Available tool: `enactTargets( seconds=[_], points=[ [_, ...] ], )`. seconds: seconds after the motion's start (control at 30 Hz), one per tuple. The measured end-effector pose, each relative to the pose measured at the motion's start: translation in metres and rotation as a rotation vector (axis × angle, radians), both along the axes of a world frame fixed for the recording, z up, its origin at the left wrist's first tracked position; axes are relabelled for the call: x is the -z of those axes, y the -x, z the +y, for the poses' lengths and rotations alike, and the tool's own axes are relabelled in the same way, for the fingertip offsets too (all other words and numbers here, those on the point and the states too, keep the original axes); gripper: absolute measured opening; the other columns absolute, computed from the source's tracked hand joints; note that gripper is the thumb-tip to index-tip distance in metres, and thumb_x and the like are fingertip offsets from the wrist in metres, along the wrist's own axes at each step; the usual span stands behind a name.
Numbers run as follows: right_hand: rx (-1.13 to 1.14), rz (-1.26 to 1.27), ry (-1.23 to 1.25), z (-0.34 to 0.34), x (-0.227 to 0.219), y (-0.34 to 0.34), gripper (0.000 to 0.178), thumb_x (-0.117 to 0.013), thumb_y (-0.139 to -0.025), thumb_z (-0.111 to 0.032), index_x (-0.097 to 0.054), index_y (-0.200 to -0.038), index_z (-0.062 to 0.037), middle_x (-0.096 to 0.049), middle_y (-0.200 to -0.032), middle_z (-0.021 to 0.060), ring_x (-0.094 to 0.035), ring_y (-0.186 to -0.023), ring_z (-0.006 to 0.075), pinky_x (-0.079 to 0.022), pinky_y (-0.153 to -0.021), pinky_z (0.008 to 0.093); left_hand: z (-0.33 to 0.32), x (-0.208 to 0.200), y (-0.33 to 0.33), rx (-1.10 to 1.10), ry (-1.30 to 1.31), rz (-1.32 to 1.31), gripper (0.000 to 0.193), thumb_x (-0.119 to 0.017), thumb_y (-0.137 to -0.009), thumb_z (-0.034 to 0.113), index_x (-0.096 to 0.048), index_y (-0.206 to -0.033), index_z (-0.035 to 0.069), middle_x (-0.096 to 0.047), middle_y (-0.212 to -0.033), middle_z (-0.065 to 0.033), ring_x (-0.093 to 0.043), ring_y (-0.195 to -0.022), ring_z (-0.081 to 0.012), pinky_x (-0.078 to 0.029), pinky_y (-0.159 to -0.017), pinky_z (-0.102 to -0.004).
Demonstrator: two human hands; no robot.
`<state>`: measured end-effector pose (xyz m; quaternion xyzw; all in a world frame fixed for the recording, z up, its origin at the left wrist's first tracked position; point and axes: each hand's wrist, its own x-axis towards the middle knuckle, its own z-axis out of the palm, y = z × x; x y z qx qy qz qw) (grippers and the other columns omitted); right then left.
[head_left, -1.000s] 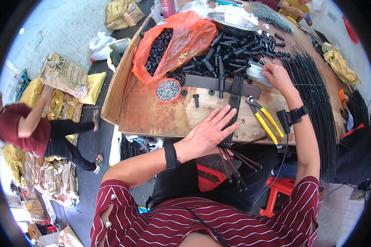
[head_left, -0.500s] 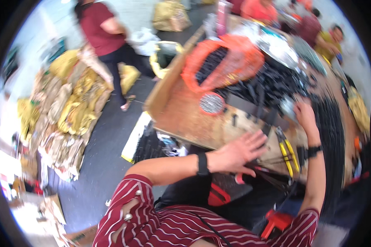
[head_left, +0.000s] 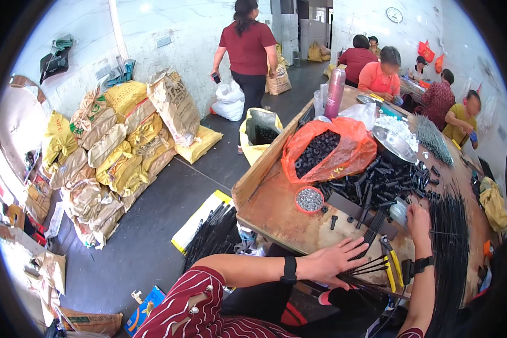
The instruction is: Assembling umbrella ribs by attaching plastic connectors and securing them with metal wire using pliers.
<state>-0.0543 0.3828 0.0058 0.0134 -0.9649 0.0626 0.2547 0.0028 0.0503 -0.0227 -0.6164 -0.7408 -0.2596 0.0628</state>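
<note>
My left hand (head_left: pixel 333 261) is stretched out flat with its fingers apart, over a row of thin black rods (head_left: pixel 376 224) at the table's near edge. Just right of it lie yellow-handled pliers (head_left: pixel 393 265). My right hand (head_left: pixel 418 221) is closed beside a small clear plastic bag (head_left: pixel 399 212); what its fingers pinch is too small to make out. A long bundle of black rods (head_left: pixel 450 253) runs along its right side. Loose black plastic fittings (head_left: pixel 372 188) are heaped just beyond both hands.
The wooden table (head_left: pixel 265 211) has a raised left edge. On it stand an orange bag (head_left: pixel 360 147) of black parts, a red-rimmed dish (head_left: pixel 310 200) of small metal pieces and a pink flask (head_left: pixel 335 93). Stacked sacks (head_left: pixel 118 163) lie left; several people sit at the far end.
The view has tilted up, showing more of the room. The person in maroon has walked farther off. My left hand stays spread near the rods, and my right hand remains by the clear bag.
</note>
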Motion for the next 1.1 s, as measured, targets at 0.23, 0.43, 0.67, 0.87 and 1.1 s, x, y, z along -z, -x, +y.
enactTargets(
  seconds=[0.23,0.43,0.67,0.87,1.1],
  points=[
    [-0.037,0.147,0.017,-0.003,-0.014,-0.009,0.011,-0.059,-0.082,-0.013,-0.065,-0.086,-0.0054,-0.062,-0.081,0.0180,-0.060,-0.077,0.0379,-0.047,-0.067,0.0456,0.003,-0.010,0.009,-0.007,-0.043,-0.028,0.086,-0.075,-0.068,0.046,-0.040,-0.134,0.004,-0.031,-0.143,-0.0260,-0.026,-0.135,-0.0423,-0.025,-0.110,-0.0501],
    [-0.129,-0.052,0.135,-0.048,-0.023,-0.031,0.014,-0.060,-0.079,-0.008,-0.067,-0.089,-0.0020,-0.066,-0.085,0.0163,-0.063,-0.079,0.0341,-0.050,-0.071,0.0385,0.004,-0.004,0.017,-0.089,0.125,0.104,0.086,-0.069,-0.070,0.046,-0.038,-0.138,0.005,-0.027,-0.146,-0.0248,-0.024,-0.138,-0.0380,-0.024,-0.111,-0.0465],
    [-0.150,-0.062,0.114,-0.041,-0.006,-0.036,0.013,-0.060,-0.077,-0.007,-0.067,-0.087,-0.0023,-0.067,-0.084,0.0150,-0.063,-0.079,0.0333,-0.050,-0.071,0.0387,0.009,-0.008,0.007,-0.052,0.145,0.076,0.087,-0.062,-0.075,0.060,-0.038,-0.137,0.003,-0.029,-0.145,-0.0247,-0.025,-0.137,-0.0375,-0.024,-0.112,-0.0457],
    [-0.158,-0.091,0.122,-0.049,-0.010,-0.032,0.013,-0.058,-0.078,-0.006,-0.068,-0.084,-0.0029,-0.066,-0.081,0.0166,-0.063,-0.078,0.0350,-0.050,-0.072,0.0424,0.005,-0.005,0.006,-0.069,0.136,0.089,0.089,-0.061,-0.076,0.062,-0.037,-0.138,0.003,-0.028,-0.146,-0.0241,-0.022,-0.139,-0.0364,-0.022,-0.113,-0.0456],
    [-0.146,-0.083,0.103,-0.045,-0.006,-0.029,0.014,-0.058,-0.079,-0.007,-0.069,-0.086,-0.0033,-0.067,-0.082,0.0165,-0.064,-0.078,0.0347,-0.050,-0.072,0.0419,0.005,-0.005,0.008,-0.060,0.104,0.008,0.088,-0.065,-0.075,0.057,-0.037,-0.138,0.004,-0.028,-0.147,-0.0215,-0.021,-0.140,-0.0346,-0.021,-0.114,-0.0451]
  ],
)
